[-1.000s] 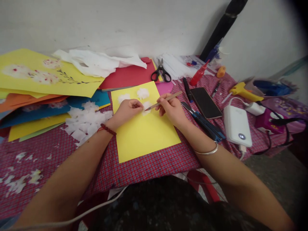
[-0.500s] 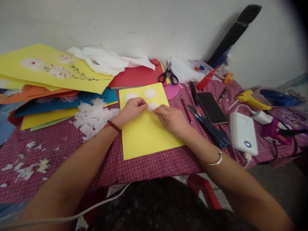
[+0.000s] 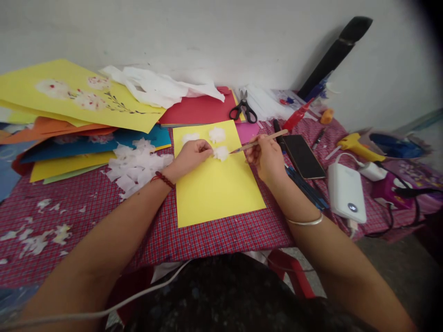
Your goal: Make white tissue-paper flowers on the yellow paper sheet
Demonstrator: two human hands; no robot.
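A yellow sheet of paper (image 3: pixel 218 193) lies before me with three white tissue-paper puffs near its top. My left hand (image 3: pixel 194 154) rests on the sheet, thumb and fingers pinched together beside the lowest puff (image 3: pixel 220 153); whatever is between them is too small to make out. My right hand (image 3: pixel 268 157) grips a slim, pencil-like wooden stick (image 3: pixel 249 145). The stick's pointed tip is at the right edge of that lowest puff. To the left of the sheet lies a pile of torn white tissue pieces (image 3: pixel 134 166).
Scissors (image 3: pixel 243 108) lie behind the sheet. On the right are a dark phone (image 3: pixel 304 156), blue-handled cutters (image 3: pixel 308 186), a white power bank (image 3: pixel 347 191) and a yellow glue gun (image 3: pixel 356 146). Coloured papers, one decorated yellow sheet (image 3: pixel 124 97) on top, are stacked at left.
My right hand has left the lowest puff, moved right and picked up the slim wooden stick from the table, bringing its tip back to the puff. My left hand stays in place.
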